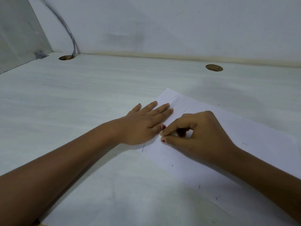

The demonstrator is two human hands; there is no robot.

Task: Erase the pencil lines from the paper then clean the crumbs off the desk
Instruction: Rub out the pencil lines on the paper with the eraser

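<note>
Presently, the paper sheet is pinned to the desk under the straight, spread fingers of the left hand. Just beside its thumb, the right hand is curled, pinching what appears to be a small eraser. The sheet is judged thin, light and easily creased; it should be held close to the rubbed spot.

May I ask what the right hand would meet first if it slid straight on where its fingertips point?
Most likely the left hand: the right hand, pinching what looks like an eraser, points at its thumb, nearly touching.
</note>
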